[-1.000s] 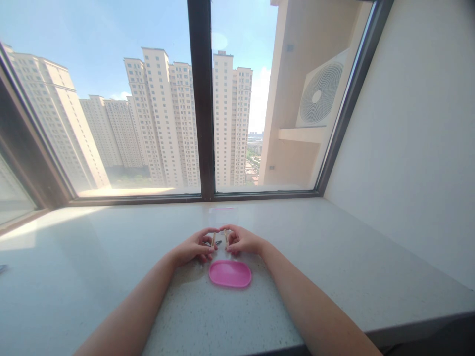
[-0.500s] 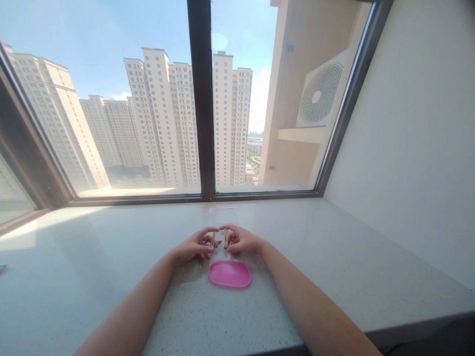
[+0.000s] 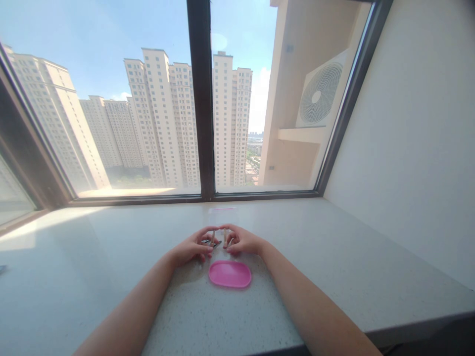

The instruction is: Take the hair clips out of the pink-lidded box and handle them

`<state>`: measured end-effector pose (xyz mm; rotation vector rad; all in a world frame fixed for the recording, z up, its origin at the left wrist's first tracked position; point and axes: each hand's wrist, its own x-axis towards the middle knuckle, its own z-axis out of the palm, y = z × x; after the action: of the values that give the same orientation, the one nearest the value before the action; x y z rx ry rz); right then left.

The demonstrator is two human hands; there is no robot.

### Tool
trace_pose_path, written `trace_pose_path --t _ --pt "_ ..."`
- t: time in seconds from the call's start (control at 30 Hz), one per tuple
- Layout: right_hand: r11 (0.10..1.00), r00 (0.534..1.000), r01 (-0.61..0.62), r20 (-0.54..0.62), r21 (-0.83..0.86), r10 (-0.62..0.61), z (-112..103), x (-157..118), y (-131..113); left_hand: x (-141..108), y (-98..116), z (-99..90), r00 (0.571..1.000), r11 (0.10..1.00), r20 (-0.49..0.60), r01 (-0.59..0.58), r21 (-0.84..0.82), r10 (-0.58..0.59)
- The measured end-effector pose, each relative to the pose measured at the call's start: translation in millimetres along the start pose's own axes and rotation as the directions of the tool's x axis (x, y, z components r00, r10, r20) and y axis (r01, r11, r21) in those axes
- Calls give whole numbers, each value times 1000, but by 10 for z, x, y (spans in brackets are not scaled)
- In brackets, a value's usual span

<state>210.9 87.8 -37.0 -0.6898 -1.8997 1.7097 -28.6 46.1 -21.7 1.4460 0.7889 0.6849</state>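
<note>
My left hand (image 3: 195, 245) pinches a small, light wooden-looking stick (image 3: 213, 239) upright between thumb and index finger. A thin dark item (image 3: 218, 244) shows by its fingers; what it is cannot be made out. A similar short stick (image 3: 224, 238) stands upright between the thumb and index finger of my right hand (image 3: 243, 241). The two index fingertips meet or nearly meet, with a small gap between the sticks. Just below both hands a pink oval tray (image 3: 230, 274) lies on the speckled white counter (image 3: 222, 321).
Behind the hands, a clear flat item with a pink line (image 3: 222, 209) lies near the window frame (image 3: 260, 196). A small bluish object (image 3: 3, 268) is at the far left edge. A white wall (image 3: 415, 148) rises on the right.
My left hand and its stick have shifted very slightly left. My right hand and the pink tray stay where they were.
</note>
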Motion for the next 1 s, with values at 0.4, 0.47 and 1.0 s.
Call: trace_pose_path --t 0.4,0.47,1.0 --pt "997 1000 23 -16 -75 -24 1 -26 -41 -7 -1 -2 1000 999 9 -22 -38 22" --pt "996 999 35 -12 -78 -36 -5 -22 -26 -6 -4 -10 1000 999 12 -23 -46 23" --pt "997 999 40 -12 -58 -41 3 -27 -24 3 -19 -21 999 998 24 -28 -50 29"
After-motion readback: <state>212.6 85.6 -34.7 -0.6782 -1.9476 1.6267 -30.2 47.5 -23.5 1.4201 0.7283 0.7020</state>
